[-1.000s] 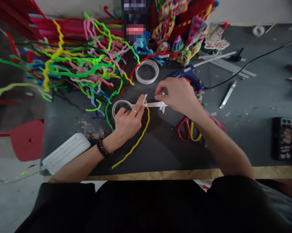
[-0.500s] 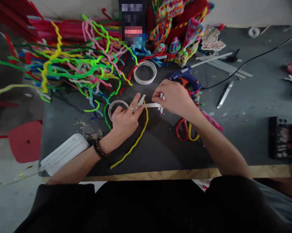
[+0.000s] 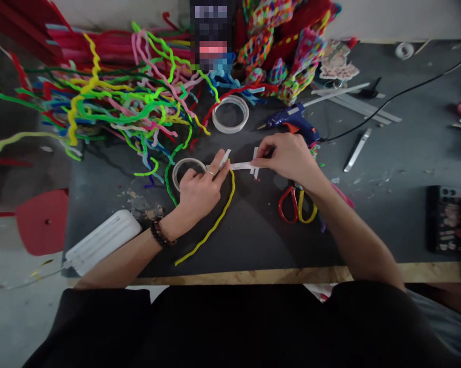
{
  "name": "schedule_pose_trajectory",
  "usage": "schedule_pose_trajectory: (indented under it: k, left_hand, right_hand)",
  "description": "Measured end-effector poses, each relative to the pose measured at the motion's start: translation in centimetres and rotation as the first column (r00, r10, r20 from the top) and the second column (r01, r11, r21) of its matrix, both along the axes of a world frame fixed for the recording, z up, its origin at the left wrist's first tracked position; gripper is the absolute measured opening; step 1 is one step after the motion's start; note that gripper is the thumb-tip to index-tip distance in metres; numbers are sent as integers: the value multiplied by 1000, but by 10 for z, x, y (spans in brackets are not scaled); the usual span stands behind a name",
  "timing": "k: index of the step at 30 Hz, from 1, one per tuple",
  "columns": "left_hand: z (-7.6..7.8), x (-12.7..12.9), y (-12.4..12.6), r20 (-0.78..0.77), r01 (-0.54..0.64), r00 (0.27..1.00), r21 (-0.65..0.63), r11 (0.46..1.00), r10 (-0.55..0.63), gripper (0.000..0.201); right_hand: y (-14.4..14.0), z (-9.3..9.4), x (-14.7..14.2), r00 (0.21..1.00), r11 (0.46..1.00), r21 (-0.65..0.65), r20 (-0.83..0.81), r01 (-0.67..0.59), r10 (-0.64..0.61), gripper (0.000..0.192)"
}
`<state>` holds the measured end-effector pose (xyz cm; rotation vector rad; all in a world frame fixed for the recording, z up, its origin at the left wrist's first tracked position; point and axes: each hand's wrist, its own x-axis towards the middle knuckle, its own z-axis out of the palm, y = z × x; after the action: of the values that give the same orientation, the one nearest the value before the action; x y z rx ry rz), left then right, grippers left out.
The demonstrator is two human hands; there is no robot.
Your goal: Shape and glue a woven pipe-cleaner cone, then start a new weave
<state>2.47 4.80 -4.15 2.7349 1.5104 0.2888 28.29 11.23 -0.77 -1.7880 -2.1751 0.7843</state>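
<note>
Thin white tape strip [image 3: 241, 165], centre of surface [image 3: 253, 240]: left hand [image 3: 199, 191] pins its 9 o'clock end, right hand [image 3: 287, 156] pinches 3 o'clock end; light, limp, sticky—best gripped by ends.

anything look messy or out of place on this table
Yes. Small scraps lie scattered on the table by the left hand, and tangled pipe cleaners spill from the pile. The right hand pinches a tape strip.

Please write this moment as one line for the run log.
left hand: holds tape roll | right hand: pinches tape strip | yellow pipe cleaner: under strip | scissors: on table
</note>
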Motion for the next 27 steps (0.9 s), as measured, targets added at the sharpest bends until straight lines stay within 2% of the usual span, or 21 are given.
schedule_pose_trajectory:
  k: [5, 10, 17, 20, 23, 24, 27]
  left_hand:
    - [2, -2, -2, 25, -21, 999, -7, 1000, 21, 53]
    - [2, -6, -3, 50, -2, 999, -4, 1000, 3, 51]
    - [4, -4, -3, 68, -14, 998, -43, 999, 17, 56]
    - [13, -4, -7, 98, -14, 995, -35, 999, 17, 65]
    - [24, -5, -15, 182, -32, 982, -50, 998, 40, 74]
    - [27, -5, -18, 231, -41, 971, -68, 997, 56, 74]
    - [33, -8, -26, 396, -78, 908, -155, 985, 134, 66]
  right_hand:
    - [6, 2, 7, 999, 997, -74, -30, 39, -41, 17]
    - [5, 5, 18, 991, 988, -82, -8, 130, -131, 17]
    - [8, 6, 8, 995, 985, -143, -34, 91, -97, 19]
    - [4, 7, 14, 993, 987, -108, 9, 117, -117, 16]
    - [-10, 15, 12, 995, 995, 23, 13, 101, -101, 12]
    - [-17, 19, 7, 996, 992, 83, -13, 92, -91, 14]
    - [-36, 30, -15, 988, 997, 76, -154, -13, 25, 24]
